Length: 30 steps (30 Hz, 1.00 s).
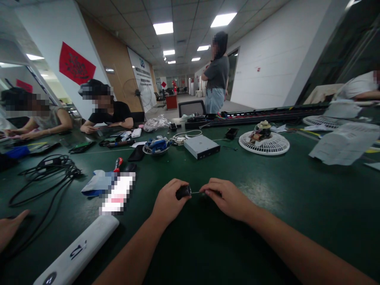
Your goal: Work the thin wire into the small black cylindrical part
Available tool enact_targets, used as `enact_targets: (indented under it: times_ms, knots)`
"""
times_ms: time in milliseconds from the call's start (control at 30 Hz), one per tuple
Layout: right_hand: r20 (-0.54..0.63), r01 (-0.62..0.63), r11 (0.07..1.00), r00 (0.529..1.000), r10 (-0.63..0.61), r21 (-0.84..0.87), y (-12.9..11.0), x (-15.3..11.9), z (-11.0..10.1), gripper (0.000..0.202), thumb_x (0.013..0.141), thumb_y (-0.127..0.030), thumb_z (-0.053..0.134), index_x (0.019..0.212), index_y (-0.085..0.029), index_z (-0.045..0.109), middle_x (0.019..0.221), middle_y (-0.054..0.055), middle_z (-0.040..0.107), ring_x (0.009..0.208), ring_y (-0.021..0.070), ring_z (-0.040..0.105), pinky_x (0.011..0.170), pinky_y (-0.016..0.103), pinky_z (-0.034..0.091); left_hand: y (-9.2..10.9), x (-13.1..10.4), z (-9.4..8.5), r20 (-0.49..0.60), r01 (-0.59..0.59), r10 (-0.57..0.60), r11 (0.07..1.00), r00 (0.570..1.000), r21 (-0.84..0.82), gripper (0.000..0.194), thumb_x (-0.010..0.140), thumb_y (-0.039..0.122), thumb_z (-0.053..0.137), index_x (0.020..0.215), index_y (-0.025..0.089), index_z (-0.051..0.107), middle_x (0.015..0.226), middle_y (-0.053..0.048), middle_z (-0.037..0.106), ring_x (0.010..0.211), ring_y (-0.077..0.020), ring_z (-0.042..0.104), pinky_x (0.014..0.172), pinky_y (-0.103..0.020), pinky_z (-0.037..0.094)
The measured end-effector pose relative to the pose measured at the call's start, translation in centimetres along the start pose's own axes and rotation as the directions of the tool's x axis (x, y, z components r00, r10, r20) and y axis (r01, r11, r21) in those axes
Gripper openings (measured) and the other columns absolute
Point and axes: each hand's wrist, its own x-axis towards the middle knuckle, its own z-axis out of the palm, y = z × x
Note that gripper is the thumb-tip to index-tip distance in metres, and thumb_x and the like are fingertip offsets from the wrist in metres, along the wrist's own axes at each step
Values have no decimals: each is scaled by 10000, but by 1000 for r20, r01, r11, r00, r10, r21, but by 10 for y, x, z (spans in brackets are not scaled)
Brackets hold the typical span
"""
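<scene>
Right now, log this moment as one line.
left hand: grip on black cylindrical part | right hand: fingertips at thin rod beside its end | grey drive box: on table, beyond hands

Open tabletop point(299, 194) to R — grey box point(202, 145) blocks fwd, white case point(78, 251) L.

Counts of items shown: one black cylinder point(183, 192); one thin rod point(196, 192); one disc drive point(201, 145); one dish point(145, 150); one red-handled tool point(118, 163); one long white case point(81, 251); two fan grilles point(247, 144) point(316, 120); one standing fan point(137, 93); three red posters point(75, 63) point(24, 85) point(164, 84); four people point(218, 73) point(108, 111) point(52, 118) point(360, 87), one standing; and, at the lower left edge, one co-worker's hand point(12, 228).
</scene>
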Motion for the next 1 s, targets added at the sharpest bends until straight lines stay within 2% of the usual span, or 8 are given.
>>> enact_targets:
  times_ms: [100,233,333,400,567,700,833,1000]
  knots:
    - [-26,-38,999,999,38,22,-1,1,3,261,930,-227,444,1030,-230,685,938,43,654,826,169,596,729,307,431,-1,0,1,-18,1,0,1000,1000,14,319,739,162,732,1043,215,652,1029,-31,661,961,-195,611,882,-374,493]
    - [-91,-200,978,977,194,-64,1,3,7,187,864,-350,564,928,-202,658,908,60,658,752,182,578,648,310,403,-2,0,0,-60,51,-49,998,997,35,291,764,191,708,1049,214,655,1036,-34,661,956,-198,616,876,-375,502]
    - [-87,-296,951,954,288,-89,3,3,7,261,803,-459,631,778,-200,599,803,54,640,690,183,558,574,300,363,-4,0,0,-81,104,-101,994,992,33,301,794,245,683,1091,215,645,1063,-39,653,961,-202,616,869,-380,508]
    - [-55,-319,945,947,316,-69,3,2,5,306,762,-501,665,752,-207,581,787,49,635,680,185,558,552,293,352,-5,0,-1,-83,129,-126,991,988,24,314,815,279,660,1120,211,635,1077,-48,646,957,-205,616,855,-380,514]
    - [42,-375,927,926,374,-2,2,2,5,160,715,-324,720,753,-215,610,774,29,651,672,176,572,541,278,356,-2,0,0,19,120,-120,993,993,9,332,833,337,640,1144,221,628,1099,-55,627,970,-211,607,856,-376,503]
    - [1,-337,924,939,343,179,0,5,9,230,689,-284,743,643,-200,533,732,1,659,654,153,581,576,276,391,3,-2,2,140,48,-46,999,989,-10,372,837,329,644,1203,275,608,1132,-39,619,992,-201,600,874,-361,486]
    - [-86,-239,870,949,304,430,0,6,16,226,691,-292,736,669,-195,533,815,9,681,760,165,626,665,283,453,7,-4,4,195,0,3,1000,981,-17,406,846,354,639,1244,300,580,1134,-33,644,1020,-211,589,889,-371,475]
    - [-140,-218,847,937,321,486,-3,4,19,285,675,-324,744,655,-202,487,843,27,693,772,174,628,697,301,470,9,-6,4,199,-41,38,999,979,11,391,833,351,656,1212,286,583,1086,-38,655,972,-215,586,869,-374,472]
